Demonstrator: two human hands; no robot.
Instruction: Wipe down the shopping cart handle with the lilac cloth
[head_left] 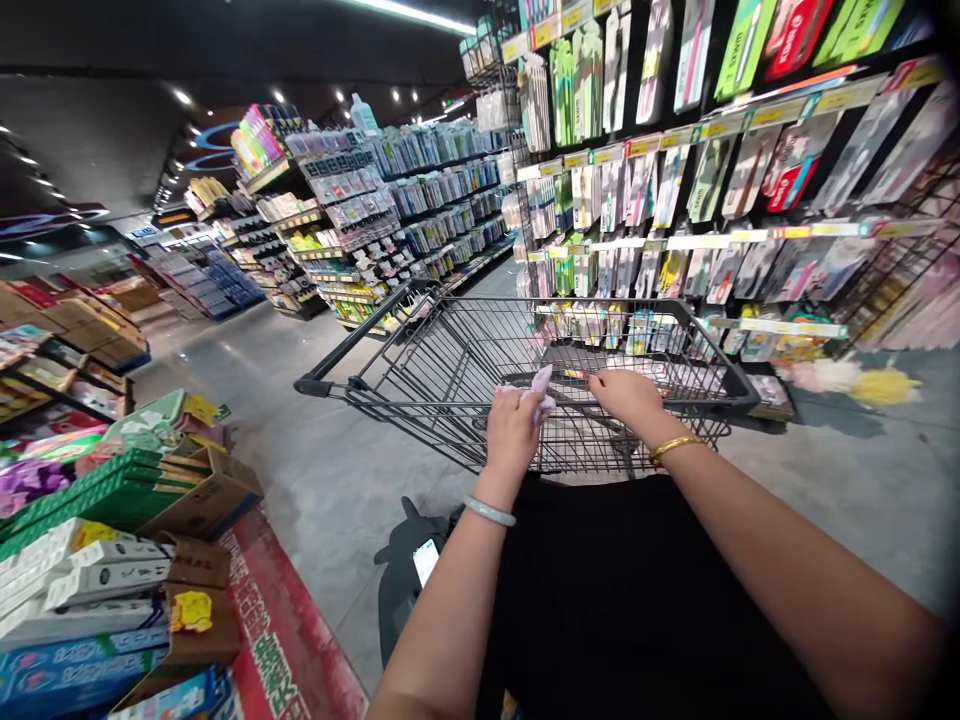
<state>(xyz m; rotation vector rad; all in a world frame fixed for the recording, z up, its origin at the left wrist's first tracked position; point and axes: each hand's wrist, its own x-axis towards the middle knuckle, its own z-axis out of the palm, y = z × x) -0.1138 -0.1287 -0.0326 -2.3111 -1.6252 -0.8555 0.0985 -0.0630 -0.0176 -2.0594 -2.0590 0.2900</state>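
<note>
A dark metal shopping cart point(480, 340) stands in front of me, its wire basket showing no goods that I can make out. My left hand point(514, 425) is closed around a pale purple cloth point(543, 382) at the near side of the cart. To its right, my right hand point(626, 398) has its fingers curled on a dark curved bar point(559, 377) with a small orange and white label. The left wrist carries a pale bangle point(490, 512), the right wrist a gold one point(676, 447).
Shelves of hanging packaged goods point(675, 170) rise beyond the cart at the right. More stocked shelves point(337, 200) stand at the back left. Boxes of goods point(97, 580) lie at the near left beside a red printed base point(277, 620). A dark bag-like object with a phone point(425, 562) is beside my left forearm.
</note>
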